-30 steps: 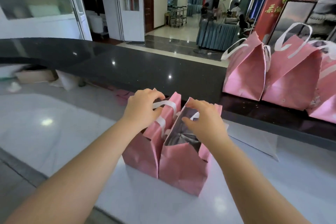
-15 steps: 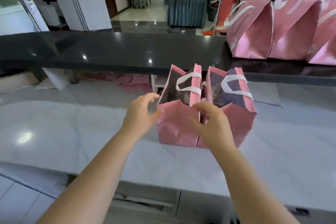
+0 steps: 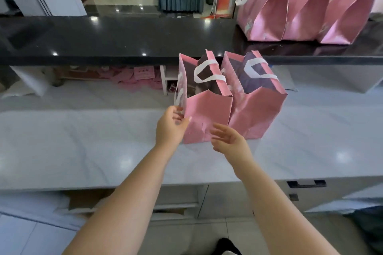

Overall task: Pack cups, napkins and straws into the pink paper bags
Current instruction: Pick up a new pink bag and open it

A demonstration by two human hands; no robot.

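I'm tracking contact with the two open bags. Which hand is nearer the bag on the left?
Left. The left hand touches the left bag at its near-left edge; the right hand hovers open just before its lower front, apart.

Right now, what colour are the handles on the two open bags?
White, on pink paper; the head view shows the handles clearly.
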